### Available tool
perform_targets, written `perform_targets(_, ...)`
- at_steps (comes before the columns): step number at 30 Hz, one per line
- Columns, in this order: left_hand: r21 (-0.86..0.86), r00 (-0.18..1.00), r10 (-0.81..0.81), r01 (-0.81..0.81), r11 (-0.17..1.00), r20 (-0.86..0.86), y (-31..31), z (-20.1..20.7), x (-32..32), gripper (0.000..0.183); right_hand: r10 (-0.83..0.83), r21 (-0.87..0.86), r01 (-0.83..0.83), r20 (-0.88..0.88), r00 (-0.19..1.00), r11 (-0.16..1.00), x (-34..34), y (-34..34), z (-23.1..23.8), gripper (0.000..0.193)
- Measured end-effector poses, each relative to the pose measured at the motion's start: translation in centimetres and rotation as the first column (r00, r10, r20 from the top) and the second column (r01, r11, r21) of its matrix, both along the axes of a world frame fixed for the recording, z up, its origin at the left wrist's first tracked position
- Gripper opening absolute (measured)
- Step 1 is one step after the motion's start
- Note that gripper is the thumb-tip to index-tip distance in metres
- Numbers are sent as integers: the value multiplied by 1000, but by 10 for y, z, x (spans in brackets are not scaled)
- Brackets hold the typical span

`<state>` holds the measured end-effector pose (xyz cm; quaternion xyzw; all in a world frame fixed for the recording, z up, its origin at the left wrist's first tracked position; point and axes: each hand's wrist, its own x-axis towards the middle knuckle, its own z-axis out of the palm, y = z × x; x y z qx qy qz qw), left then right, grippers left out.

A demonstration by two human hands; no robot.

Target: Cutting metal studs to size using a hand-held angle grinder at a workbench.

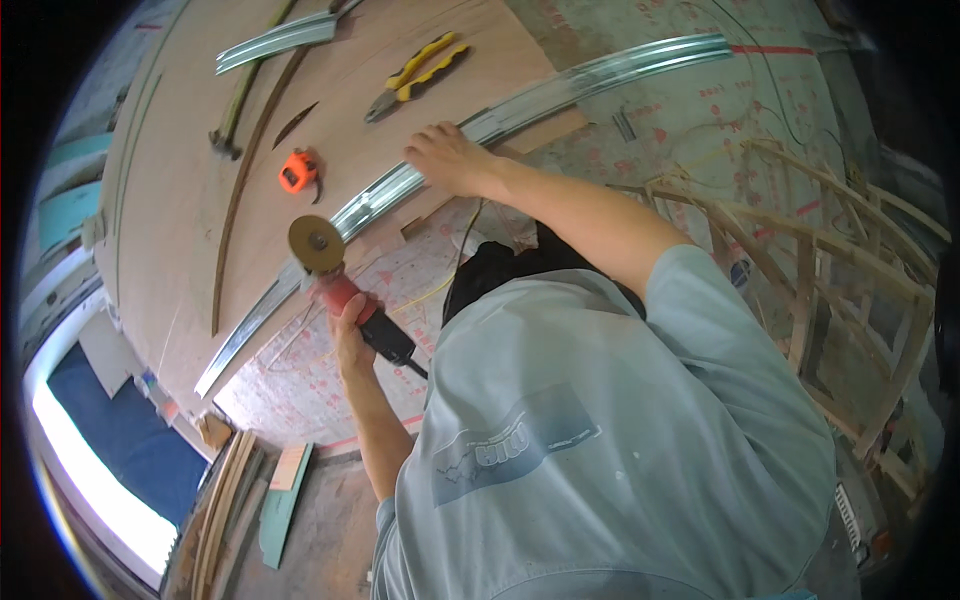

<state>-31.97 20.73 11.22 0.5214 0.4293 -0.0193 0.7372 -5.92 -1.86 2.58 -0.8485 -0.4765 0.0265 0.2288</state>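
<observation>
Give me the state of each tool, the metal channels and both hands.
Left hand: closed around the angle grinder.
Angle grinder: disc fitted; spinning or not unclear.
Right hand: on the long metal channel; grip unclear.
Long metal channel: lying lengthwise.
Pliers: lying down.
Tape measure: lying down.
Hammer: lying down.
Short metal channel: across hammer's handle.

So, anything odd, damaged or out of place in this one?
One thing: the disc on the red-and-black grinder in the left hand looks bare, with no guard visible around its edge from this view, which seems odd for a cutting tool. Nothing else clearly stands out as spilled or damaged.
</observation>
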Motion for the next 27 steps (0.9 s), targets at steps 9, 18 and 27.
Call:
perform_targets(9, 56, 999, -41, 40, 998, 19, -6, -9, 36, 34, 41, -15, -42, -13, 999, 999, 5, -11, 1, 55)
perform_targets(18, 139, 994, -105, 100, 985, 24, -11, -28, 61, 36, 59, -44, -61, -63, 996, 997, 4, -9, 14, 59)
perform_targets(27, 127, 992, -120, 115, 985, 34, -18, -31, 66, 37, 49, 13, -48, -51, 998, 999, 5, -11, 7, 63)
